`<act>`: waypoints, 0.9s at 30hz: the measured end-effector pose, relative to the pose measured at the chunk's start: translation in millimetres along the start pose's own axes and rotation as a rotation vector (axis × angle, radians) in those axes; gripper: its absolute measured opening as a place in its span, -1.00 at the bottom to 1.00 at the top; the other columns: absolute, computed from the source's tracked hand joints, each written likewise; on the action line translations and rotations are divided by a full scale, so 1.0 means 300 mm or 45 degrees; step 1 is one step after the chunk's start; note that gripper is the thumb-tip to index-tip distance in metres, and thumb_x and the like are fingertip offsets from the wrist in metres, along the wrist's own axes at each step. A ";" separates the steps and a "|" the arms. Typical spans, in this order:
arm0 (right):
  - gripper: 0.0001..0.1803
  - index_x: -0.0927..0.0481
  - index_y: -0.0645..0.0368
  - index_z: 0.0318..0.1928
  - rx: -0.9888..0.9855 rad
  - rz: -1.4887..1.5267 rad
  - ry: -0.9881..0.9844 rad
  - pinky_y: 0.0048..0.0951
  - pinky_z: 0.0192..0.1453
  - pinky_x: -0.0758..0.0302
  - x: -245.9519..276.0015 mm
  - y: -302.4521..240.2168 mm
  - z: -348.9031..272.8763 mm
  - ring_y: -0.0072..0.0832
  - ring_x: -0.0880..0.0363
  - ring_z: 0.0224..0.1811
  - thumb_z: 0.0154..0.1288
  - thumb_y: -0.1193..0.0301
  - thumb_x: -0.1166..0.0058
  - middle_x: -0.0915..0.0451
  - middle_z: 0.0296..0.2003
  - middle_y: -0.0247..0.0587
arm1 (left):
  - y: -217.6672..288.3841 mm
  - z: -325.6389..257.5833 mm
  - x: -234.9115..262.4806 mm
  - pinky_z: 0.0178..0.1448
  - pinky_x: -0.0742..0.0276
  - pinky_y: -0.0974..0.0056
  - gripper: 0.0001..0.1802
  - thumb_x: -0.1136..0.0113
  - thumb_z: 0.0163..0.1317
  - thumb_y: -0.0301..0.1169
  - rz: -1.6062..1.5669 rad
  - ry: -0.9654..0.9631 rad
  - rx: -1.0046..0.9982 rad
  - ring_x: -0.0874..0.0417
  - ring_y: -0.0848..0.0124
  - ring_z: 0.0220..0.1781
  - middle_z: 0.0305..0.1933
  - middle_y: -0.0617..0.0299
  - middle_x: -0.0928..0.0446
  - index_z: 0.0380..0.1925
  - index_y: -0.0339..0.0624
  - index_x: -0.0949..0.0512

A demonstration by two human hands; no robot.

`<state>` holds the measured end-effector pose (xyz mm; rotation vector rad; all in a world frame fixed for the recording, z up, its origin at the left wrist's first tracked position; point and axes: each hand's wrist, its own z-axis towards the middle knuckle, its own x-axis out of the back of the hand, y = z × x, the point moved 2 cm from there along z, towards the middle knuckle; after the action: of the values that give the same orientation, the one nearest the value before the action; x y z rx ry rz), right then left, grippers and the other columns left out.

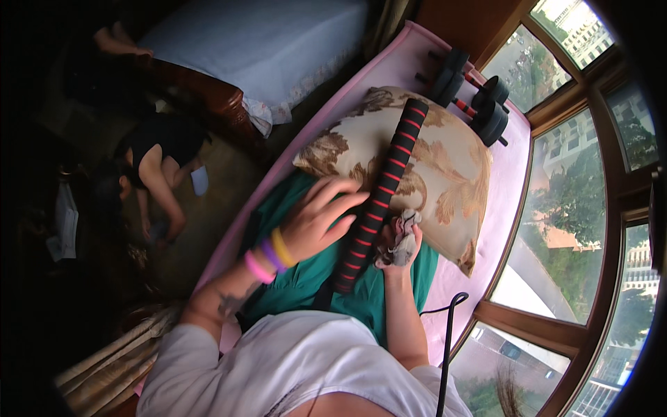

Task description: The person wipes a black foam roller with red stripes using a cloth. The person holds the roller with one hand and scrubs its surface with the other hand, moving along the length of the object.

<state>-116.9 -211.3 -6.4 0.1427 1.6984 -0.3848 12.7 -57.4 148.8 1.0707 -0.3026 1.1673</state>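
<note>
A black foam-covered bar (381, 201) with red rings slants from my lap up over a patterned cushion (451, 174). My left hand (323, 219), with pink, purple and yellow bands (267, 256) at its wrist, hovers just left of the bar. Its fingers are stretched and apart, holding nothing; whether the fingertips touch the bar I cannot tell. To the right of the bar, my right hand (411, 251) is closed around a crumpled greyish cloth (401, 240). Green fabric (299, 208) covers my legs beneath the bar.
Dumbbells (490, 111) with black plates lie beyond the cushion on the pink-covered surface (511, 177). Windows (556, 215) line the right side. A black cable (448, 347) rises near my right arm. At left, a person (156, 163) bends low beside a blue-covered bed (264, 48); another person's hand (135, 51) shows farther back.
</note>
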 end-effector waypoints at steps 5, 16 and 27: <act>-0.64 -0.49 0.12 -0.38 0.013 -0.003 -0.002 -0.45 -0.58 -0.21 0.002 0.016 0.019 -0.48 -0.27 -0.58 0.22 0.08 0.16 -0.43 -0.55 -0.39 | -0.114 0.086 -0.152 0.43 0.04 -0.02 -0.33 -0.08 0.09 -0.05 0.414 -0.354 -0.458 -0.11 0.13 0.40 0.33 -0.01 -0.17 0.15 -0.22 -0.32; -0.68 -0.48 0.09 -0.40 0.020 0.018 0.065 -0.38 -0.34 -0.33 0.016 0.002 -0.013 -0.46 -0.30 -0.53 0.20 0.10 0.11 -0.48 -0.50 -0.42 | -0.125 -0.411 0.059 -0.54 -0.32 0.50 -0.91 -0.02 0.26 -0.47 -0.615 0.741 0.837 -0.31 0.58 -0.64 -0.44 0.29 -0.40 -0.24 -0.16 -0.44; -0.78 -0.50 0.29 -0.14 0.590 -2.004 0.539 -0.55 -0.15 -0.43 -0.295 -0.005 0.024 -0.62 -0.47 -0.29 0.19 0.49 -0.01 -0.56 -0.30 -0.32 | -0.149 -0.170 -0.484 0.05 -0.41 0.37 -0.58 0.17 0.41 -0.18 -1.808 -0.014 1.033 -0.48 0.50 -0.12 -0.10 0.22 -0.44 0.14 -0.19 -0.26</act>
<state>-95.7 -204.2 79.5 -0.8998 1.7837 -2.0041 -25.8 -102.5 -0.1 1.5263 0.9081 -0.0796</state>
